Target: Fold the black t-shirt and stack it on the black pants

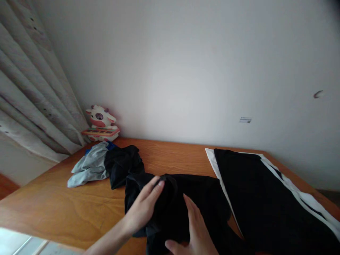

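A black garment (196,187) lies loosely spread on the wooden table, directly under both hands; its exact kind is hard to make out. My left hand (145,205) pinches a raised fold of this garment between thumb and fingers. To its right, my right hand (195,230) is held over the cloth with thumb and fingers apart, and nothing shows between them. Parts of the garment are hidden behind both hands.
Black clothing with white edges (255,194) lies flat at the right. A grey garment (91,164) and a crumpled black one (123,161) are heaped at the left. Behind them stands a cow-shaped toy keyboard (101,122), near the curtain (34,88). The wooden table (170,152) meets the wall.
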The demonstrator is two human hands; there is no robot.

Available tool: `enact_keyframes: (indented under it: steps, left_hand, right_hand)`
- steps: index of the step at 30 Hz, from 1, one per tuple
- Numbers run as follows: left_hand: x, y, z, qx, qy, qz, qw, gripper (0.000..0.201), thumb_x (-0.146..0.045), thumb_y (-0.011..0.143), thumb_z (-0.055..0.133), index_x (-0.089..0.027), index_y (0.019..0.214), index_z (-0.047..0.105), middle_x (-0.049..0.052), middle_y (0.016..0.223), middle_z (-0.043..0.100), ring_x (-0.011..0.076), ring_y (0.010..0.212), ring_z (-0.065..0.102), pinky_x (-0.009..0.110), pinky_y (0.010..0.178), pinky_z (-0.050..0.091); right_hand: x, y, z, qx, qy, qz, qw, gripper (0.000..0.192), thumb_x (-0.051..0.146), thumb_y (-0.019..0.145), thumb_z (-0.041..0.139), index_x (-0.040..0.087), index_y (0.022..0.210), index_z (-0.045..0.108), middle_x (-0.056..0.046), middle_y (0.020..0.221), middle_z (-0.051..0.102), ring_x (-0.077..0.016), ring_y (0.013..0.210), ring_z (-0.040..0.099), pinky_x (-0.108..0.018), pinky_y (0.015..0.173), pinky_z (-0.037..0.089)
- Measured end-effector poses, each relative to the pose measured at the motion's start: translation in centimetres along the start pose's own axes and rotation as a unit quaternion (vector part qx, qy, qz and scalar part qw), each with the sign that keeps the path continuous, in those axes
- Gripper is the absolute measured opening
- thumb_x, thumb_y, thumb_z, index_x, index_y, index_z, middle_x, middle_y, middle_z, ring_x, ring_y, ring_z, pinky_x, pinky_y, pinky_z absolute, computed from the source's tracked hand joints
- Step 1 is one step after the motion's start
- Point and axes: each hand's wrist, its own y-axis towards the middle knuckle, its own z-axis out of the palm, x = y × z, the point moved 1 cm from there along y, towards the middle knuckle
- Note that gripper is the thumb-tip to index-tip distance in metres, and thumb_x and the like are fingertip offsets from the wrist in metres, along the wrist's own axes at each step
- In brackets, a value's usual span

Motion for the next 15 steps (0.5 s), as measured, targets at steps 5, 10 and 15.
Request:
enact_keyframes:
  steps: [5, 10, 15]
  left_hand:
    - [-0.4, -2.7, -0.5, 0.253, 0.063, 0.027, 0.965, 0.05, -0.066, 0.093, 0.064, -0.017, 0.092, 0.069, 0.0, 0.081, 0.062, 0.012, 0.074, 0.052, 0.021, 0.072, 0.048]
    - [-2.5, -3.5, -1.6, 0.181, 0.023, 0.065, 0.981, 0.052, -0.07, 0.093, 0.061, -0.019, 0.092, 0.07, 0.002, 0.083, 0.066, 0.0134, 0.075, 0.055, 0.021, 0.071, 0.047]
    - [-2.6, -4.2, -0.2, 0.366, 0.114, 0.13, 0.914, 0.046, -0.06, 0.097, 0.06, -0.018, 0.088, 0.078, 0.005, 0.08, 0.069, 0.0157, 0.074, 0.06, 0.024, 0.071, 0.047]
  right_hand:
    - [-1.8, -1.1, 0.6, -0.041, 0.01, 0.035, 0.999, 0.015, 0.029, 0.098, 0.06, 0.029, 0.107, 0.072, -0.005, 0.1, 0.078, -0.0221, 0.091, 0.077, -0.033, 0.083, 0.063]
    - [-0.6, -1.4, 0.3, 0.015, 0.127, 0.082, 0.988, 0.091, 0.039, 0.074, 0.083, 0.024, 0.155, 0.043, -0.016, 0.146, 0.061, -0.034, 0.121, 0.069, -0.041, 0.093, 0.061]
    - [0.5, -0.2, 1.4, 0.002, 0.088, 0.089, 0.992, 0.049, 0.015, 0.077, 0.064, 0.028, 0.125, 0.069, -0.006, 0.124, 0.075, -0.031, 0.113, 0.072, -0.038, 0.096, 0.06]
